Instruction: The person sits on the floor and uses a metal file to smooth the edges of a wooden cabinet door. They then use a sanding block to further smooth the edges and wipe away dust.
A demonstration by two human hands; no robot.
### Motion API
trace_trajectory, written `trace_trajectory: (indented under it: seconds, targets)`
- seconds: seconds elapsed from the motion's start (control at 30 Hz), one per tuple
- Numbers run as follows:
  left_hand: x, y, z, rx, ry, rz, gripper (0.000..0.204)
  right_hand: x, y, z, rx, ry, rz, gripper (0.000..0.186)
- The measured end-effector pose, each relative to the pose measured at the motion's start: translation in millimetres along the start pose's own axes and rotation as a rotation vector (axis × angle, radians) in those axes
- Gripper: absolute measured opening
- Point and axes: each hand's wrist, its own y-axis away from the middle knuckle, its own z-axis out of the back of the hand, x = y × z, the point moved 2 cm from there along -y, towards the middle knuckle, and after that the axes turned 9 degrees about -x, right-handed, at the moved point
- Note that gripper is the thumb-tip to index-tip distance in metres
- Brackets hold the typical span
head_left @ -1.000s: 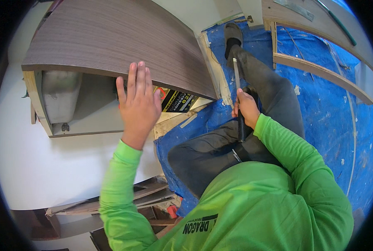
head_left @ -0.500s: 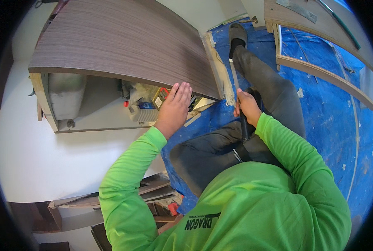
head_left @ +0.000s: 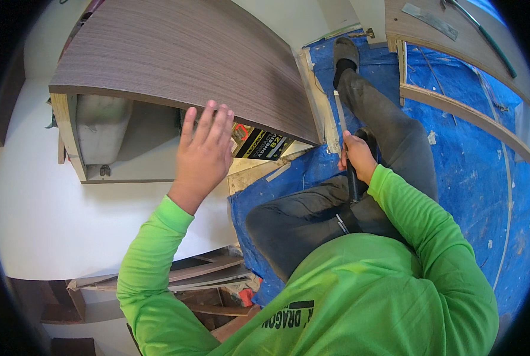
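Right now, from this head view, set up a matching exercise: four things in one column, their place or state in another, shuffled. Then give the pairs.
Things:
1. left hand
2. right hand
3. blue tarp
4. wood-grain panel

Places or states:
A. spread over the floor under the legs
B. open, fingers raised in front of the cabinet opening
C. closed around a dark-handled tool over the thigh
D. lies across the top of the cabinet

Pairs: 1-B, 2-C, 3-A, 4-D
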Motion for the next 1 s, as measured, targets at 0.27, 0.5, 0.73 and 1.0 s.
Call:
trace_trajectory:
  seconds: [0.27, 0.5, 0.73, 1.0]
  targets:
    - [-15.3, -4.7, -20.1, -0.022, -0.053, -0.033, 0.053, -4.9, -1.8, 1.7, 0.017, -0.02, -0.003, 0.041]
    - [-32.9, -3.9, -49.8, -0.018, -0.008, -0.124, 0.048, -4.5, -2.3, 2.1, 0.029, -0.02, -0.033, 0.039]
    - [0.7, 17.7, -32.4, -0.113, -0.064, -0.145, 0.054, -7.9, -0.9, 2.2, 0.028, 0.019, -0.041, 0.04]
    - [42.5, 20.2, 8.7, -0.169, -0.127, -0.078, 0.054, -13.6, -0.8, 0.6, 0.013, 0.077, -0.043, 0.039]
